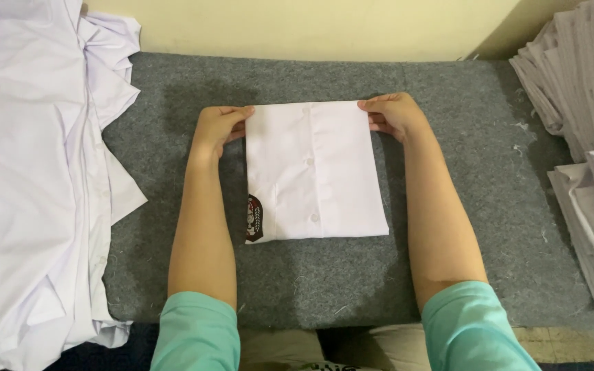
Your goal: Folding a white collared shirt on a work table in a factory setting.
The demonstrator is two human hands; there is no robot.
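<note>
A white button shirt, folded into a neat rectangle, lies on the grey felt pad in the middle of the view. A dark embroidered badge shows at its lower left edge. My left hand pinches the far left corner of the folded shirt. My right hand pinches the far right corner. Both forearms run down either side of the shirt, with teal sleeves at the bottom.
A heap of unfolded white shirts covers the left side and overlaps the pad's edge. A stack of folded white garments stands at the right. A cream wall borders the pad's far edge.
</note>
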